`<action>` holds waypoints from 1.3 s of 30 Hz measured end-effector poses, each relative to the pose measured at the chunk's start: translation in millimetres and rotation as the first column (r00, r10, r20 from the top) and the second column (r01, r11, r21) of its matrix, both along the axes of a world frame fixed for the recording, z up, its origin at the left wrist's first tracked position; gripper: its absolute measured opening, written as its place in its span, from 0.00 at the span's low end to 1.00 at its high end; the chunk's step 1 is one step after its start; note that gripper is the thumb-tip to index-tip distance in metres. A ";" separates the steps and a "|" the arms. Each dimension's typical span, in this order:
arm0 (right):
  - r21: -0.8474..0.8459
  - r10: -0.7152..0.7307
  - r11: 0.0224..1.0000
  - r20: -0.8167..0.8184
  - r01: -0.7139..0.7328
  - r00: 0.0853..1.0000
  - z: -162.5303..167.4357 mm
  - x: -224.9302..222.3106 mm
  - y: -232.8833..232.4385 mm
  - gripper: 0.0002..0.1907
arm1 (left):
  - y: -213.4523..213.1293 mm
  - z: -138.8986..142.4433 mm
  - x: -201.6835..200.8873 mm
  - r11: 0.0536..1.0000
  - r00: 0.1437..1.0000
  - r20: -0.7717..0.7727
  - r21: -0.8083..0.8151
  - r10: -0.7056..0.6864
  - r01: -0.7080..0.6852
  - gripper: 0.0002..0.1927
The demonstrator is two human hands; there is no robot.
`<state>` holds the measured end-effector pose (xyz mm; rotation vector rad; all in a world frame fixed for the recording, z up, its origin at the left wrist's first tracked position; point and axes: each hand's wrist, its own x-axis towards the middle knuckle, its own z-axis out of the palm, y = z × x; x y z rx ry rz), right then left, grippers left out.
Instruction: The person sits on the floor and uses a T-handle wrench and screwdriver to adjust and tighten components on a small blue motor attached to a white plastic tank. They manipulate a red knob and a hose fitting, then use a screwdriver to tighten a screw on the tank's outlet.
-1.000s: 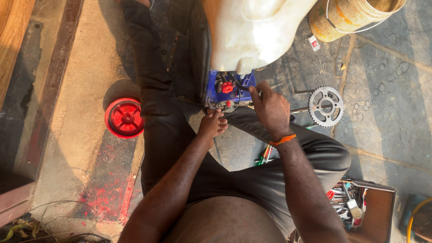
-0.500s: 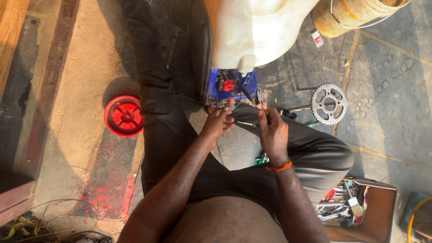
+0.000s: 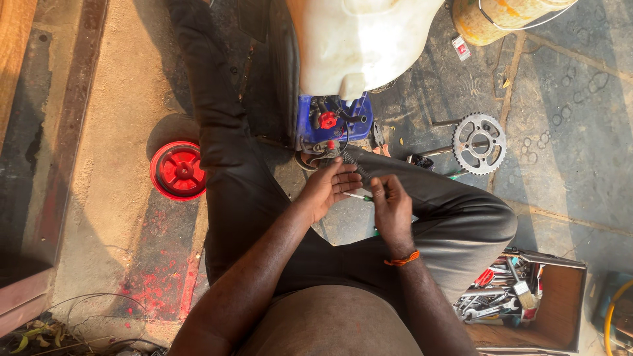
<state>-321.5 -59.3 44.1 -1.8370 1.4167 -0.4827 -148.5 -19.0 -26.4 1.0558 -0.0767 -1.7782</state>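
A blue small engine [image 3: 333, 125] with a red knob stands on the ground between my legs, under a white plastic tank [image 3: 359, 43]. My left hand [image 3: 326, 188] is just below the engine, fingers curled near a black ribbed hose or cable at its base. My right hand [image 3: 390, 207], with an orange band at the wrist, is beside it and grips a thin screwdriver [image 3: 356, 196] with a greenish handle, its shaft pointing toward my left palm. The two hands nearly touch.
A red round cap [image 3: 178, 170] lies on the ground to the left. A steel sprocket [image 3: 479, 143] and loose metal parts lie to the right. A wooden box of tools [image 3: 527, 296] stands at lower right. A yellow drum [image 3: 508, 16] is at top right.
My right hand has drawn back from the engine toward my body and now meets my left hand below it. My left hand has shifted slightly right and down.
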 end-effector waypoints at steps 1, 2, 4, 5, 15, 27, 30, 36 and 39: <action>0.021 0.021 1.000 -0.011 -0.021 1.000 -3.8 0.3 1.3 0.14 | 0.9 -4.5 0.6 0.999 0.997 -0.048 0.012 0.053 -0.052 0.30; 0.029 0.044 0.999 -0.005 -0.044 0.999 -7.0 1.1 2.9 0.13 | 2.7 -8.8 1.0 0.994 0.990 -0.096 0.029 0.105 -0.102 0.31; 0.044 0.084 0.995 0.003 -0.084 0.996 -11.8 5.3 5.6 0.13 | 7.3 -16.0 0.2 0.984 0.984 -0.096 0.116 0.149 -0.138 0.33; 0.074 0.102 0.993 -0.052 -0.098 0.993 -13.0 7.7 6.8 0.13 | 9.8 -18.9 -1.7 0.975 0.980 -0.094 0.159 0.174 -0.158 0.34; 0.277 0.344 0.917 -0.184 -0.287 0.921 -6.5 22.8 22.2 0.15 | 23.0 -43.4 -21.3 0.873 0.988 -0.002 0.469 0.154 -0.135 0.38; -0.192 -0.161 0.958 0.262 0.215 0.951 41.0 -13.6 -42.9 0.11 | -43.4 80.0 61.9 0.718 0.143 0.746 -0.541 0.650 -0.438 0.27; -0.411 -0.236 0.887 -0.008 0.212 0.972 12.0 -3.2 -49.9 0.11 | -87.4 128.0 86.9 0.632 -0.082 0.672 -0.725 0.736 -0.275 0.32; -0.121 -0.135 0.987 -0.265 0.106 0.955 -9.8 -19.3 -44.8 0.13 | -160.0 161.3 117.0 0.798 -0.380 0.790 -0.574 0.481 -0.184 0.52; -0.111 -0.142 0.983 0.020 0.143 0.990 41.3 -40.6 -46.0 0.15 | -165.0 149.4 122.1 0.860 -0.260 0.882 -0.453 0.393 -0.236 0.54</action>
